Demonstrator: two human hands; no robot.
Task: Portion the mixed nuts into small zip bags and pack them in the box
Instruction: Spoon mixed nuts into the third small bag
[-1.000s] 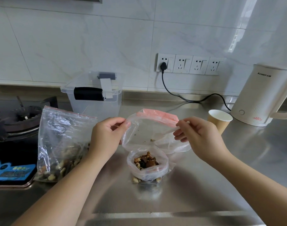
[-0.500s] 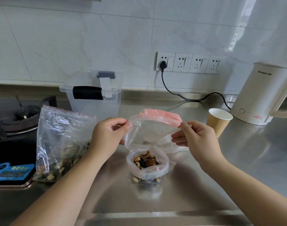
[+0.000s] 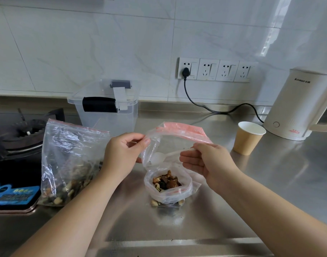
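Pink plastic ran along the top of the empty zip bag point(image 3: 177, 143) that we held up in the middle of the head view. Our left hand point(image 3: 121, 154) pinched the bag's rim at nine o'clock. Our right hand point(image 3: 205, 160) pinched the rim at three o'clock, and it also held a white plastic spoon point(image 3: 164, 156) whose bowl showed through the bag. Both hands pulled the mouth a little open.

Right under it, at six o'clock from the held bag, a small zip bag of nuts point(image 3: 168, 184) sat on the steel counter point(image 3: 270, 182). Its mouth was open and its top was rolled down. A few nuts lay by its bottom edge. At nine o'clock stood the big bag of mixed nuts point(image 3: 69, 164), leaning beside the stove point(image 3: 16, 134). At eleven o'clock, farther back, was the clear box point(image 3: 105, 110) with its lid on. At two o'clock stood a paper cup point(image 3: 249, 138), and past it a white kettle point(image 3: 300, 104).

We thought the empty bag was very light, thin and floppy. It would fold shut if we let go, so the stiff pink strip at each end was the best place to hold. We thought the filled bag was soft and could tip and spill, so we should grip it just under its zip.
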